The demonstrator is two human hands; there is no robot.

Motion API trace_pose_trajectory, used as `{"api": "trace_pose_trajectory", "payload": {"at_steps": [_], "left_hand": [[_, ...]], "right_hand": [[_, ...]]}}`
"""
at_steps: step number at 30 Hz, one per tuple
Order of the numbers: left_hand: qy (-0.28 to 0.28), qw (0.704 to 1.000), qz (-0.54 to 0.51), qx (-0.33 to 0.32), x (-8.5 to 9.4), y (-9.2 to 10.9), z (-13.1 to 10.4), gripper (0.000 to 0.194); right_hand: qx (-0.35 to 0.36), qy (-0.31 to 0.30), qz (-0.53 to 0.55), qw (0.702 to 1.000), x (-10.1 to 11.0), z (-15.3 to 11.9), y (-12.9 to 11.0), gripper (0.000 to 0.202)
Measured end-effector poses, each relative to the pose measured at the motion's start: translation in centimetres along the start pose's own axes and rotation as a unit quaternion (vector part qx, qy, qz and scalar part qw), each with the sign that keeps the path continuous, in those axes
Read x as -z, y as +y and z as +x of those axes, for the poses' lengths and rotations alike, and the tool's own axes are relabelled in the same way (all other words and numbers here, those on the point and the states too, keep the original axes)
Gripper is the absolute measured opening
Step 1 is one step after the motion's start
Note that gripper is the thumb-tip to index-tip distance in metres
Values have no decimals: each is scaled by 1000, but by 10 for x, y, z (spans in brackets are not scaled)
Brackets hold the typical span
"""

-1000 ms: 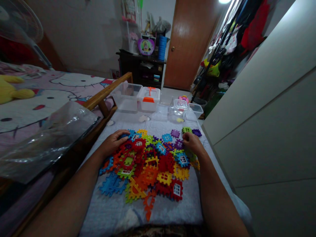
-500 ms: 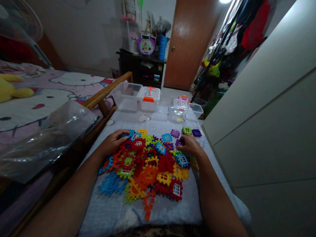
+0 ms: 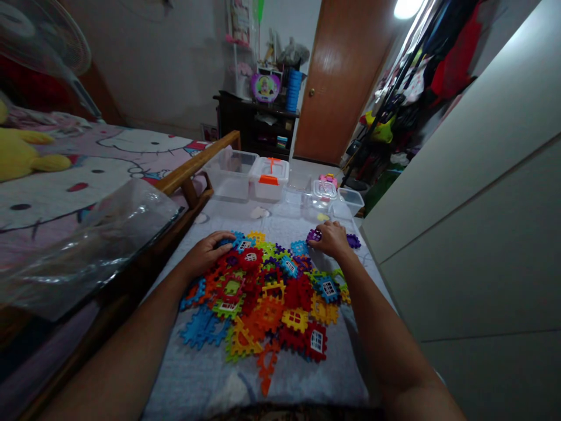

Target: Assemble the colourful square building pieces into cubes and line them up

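Note:
A pile of colourful toothed plastic building pieces [image 3: 267,292] is spread over the cloth in front of me. At its far left edge my left hand [image 3: 209,252] rests with fingers and thumb apart, touching the blue pieces [image 3: 227,240]. My right hand [image 3: 332,238] is at the far right edge, its thumb and fingers closed on a purple building piece [image 3: 314,235]. Just beyond that hand lies a dark purple piece [image 3: 353,241]. A light blue piece [image 3: 300,248] is to its left. Nearer me sits a blue piece with a white window [image 3: 328,289].
Clear plastic bins [image 3: 232,175], a lidded box with orange latches [image 3: 270,178] and smaller clear containers [image 3: 350,200] stand at the far end. A wooden bed rail [image 3: 199,161] and plastic bag [image 3: 100,245] are on the left, a pale cabinet [image 3: 473,234] on the right.
My right hand has moved away from me, off the pile's right side to the light purple piece; it now covers the green piece. My left hand stays in place. The view has shifted slightly.

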State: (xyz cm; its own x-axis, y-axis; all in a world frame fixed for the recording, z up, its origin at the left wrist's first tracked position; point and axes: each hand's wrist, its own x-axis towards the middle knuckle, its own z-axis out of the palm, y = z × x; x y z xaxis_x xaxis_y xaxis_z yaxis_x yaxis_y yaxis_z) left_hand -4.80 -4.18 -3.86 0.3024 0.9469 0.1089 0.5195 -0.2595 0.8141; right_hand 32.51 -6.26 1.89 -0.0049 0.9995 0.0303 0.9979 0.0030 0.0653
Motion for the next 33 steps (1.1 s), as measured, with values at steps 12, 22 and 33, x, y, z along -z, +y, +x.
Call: {"api": "trace_pose_trajectory", "payload": {"at_steps": [12,22,33], "left_hand": [[-4,1000,-15,-4,1,3,-1,63],[-2,1000,-9,0,1,3,-1,63],[-6,1000,5,-9,1,2,-1,58]], "right_hand": [[59,-90,-25,994,-6,16,0,37],[82,-87,1,993,0,40,16,52],[47,-56,112,991,23,57,51,57]]}}
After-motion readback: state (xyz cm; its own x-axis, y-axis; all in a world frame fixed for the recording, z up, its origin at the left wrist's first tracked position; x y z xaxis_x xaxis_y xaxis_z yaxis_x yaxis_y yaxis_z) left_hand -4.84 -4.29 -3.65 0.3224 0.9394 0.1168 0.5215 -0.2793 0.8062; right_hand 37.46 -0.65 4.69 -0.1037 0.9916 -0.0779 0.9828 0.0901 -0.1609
